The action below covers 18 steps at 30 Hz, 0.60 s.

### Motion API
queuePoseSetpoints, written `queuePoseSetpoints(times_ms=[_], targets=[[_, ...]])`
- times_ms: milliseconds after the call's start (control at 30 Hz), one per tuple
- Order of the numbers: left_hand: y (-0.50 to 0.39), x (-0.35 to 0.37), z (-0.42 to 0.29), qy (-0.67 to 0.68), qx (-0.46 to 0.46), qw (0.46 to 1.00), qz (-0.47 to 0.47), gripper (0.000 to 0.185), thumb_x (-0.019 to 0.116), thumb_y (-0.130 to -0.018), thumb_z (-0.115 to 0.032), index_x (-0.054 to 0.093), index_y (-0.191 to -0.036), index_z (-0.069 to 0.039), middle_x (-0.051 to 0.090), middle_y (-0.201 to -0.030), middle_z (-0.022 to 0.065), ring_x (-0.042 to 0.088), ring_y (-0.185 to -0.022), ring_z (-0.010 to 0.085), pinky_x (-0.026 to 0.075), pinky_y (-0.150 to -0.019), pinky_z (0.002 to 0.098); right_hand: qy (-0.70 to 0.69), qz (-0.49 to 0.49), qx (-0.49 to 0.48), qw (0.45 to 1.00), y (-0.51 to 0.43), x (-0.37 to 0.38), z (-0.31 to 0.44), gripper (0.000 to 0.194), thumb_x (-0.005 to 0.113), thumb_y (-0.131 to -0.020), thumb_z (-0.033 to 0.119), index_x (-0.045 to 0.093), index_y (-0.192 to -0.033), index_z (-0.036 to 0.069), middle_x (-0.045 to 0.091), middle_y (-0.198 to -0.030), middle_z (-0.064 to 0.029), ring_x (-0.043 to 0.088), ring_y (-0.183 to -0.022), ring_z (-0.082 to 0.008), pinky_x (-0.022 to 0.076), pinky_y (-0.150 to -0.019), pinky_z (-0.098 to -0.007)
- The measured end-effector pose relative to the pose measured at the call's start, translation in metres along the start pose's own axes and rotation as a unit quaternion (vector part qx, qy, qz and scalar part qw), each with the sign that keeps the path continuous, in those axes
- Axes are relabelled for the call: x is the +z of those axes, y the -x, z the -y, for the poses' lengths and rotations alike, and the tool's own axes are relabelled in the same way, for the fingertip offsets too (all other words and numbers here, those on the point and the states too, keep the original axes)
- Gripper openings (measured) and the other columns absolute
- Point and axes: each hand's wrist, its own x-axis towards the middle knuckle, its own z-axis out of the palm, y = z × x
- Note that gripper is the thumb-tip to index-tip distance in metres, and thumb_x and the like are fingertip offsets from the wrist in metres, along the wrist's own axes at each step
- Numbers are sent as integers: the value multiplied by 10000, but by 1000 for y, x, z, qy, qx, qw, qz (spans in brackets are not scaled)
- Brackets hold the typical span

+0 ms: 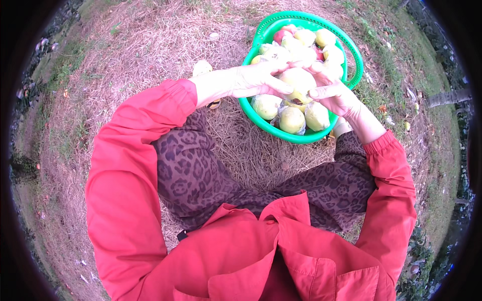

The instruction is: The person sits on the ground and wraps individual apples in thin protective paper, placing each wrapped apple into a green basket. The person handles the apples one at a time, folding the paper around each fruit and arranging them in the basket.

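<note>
A pale yellow-green apple (300, 79) with a dark blemish on its lower side is held between my two hands, above a green plastic basket (260, 129). My left hand (260, 81) curves around its left side, with the thumb pointing at the fruit. From the right, my right hand (331, 92) grips it with thumb and fingers. Several more apples fill the basket, many in thin clear plastic film, such as the yellow one (292, 120) at the near rim. A red apple (281, 36) lies towards the back. Some fruit under my hands is hidden.
Dry cut grass (162, 49) covers the ground. A pale apple-like fruit (202, 67) lies beyond my left forearm. The basket's green handle (356, 52) leans to the right. My bent legs in patterned trousers (192, 165) flank the basket. A tree trunk (450, 98) stands at far right.
</note>
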Motion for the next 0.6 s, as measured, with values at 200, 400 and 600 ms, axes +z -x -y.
queuePoseSetpoints(times_ms=[200,400,600], targets=[[-4,-8,8,50,18,999,7,672,607,-823,42,286,-1401,-76,400,-1358,104,455,-1237,237,428,-1015,417,20,-32,35,999,2,7,6,708,727,-754,228,388,-1354,66,371,-1391,-123,361,-1302,-254,333,-1062,-402],[-12,-18,11,15,21,997,-75,712,604,-837,19,223,-1431,-77,414,-1355,107,496,-1204,236,455,-997,418,325,-147,-47,933,6,8,12,707,734,-770,343,397,-1342,100,420,-1348,-110,384,-1273,-268,344,-1041,-441],[-13,-24,15,-38,22,994,-103,710,621,-853,-39,227,-1441,-101,418,-1351,97,524,-1172,220,477,-973,383,592,-158,-178,770,3,27,11,518,729,-778,320,492,-1175,87,501,-1171,-97,457,-1152,-262,372,-991,-396]])
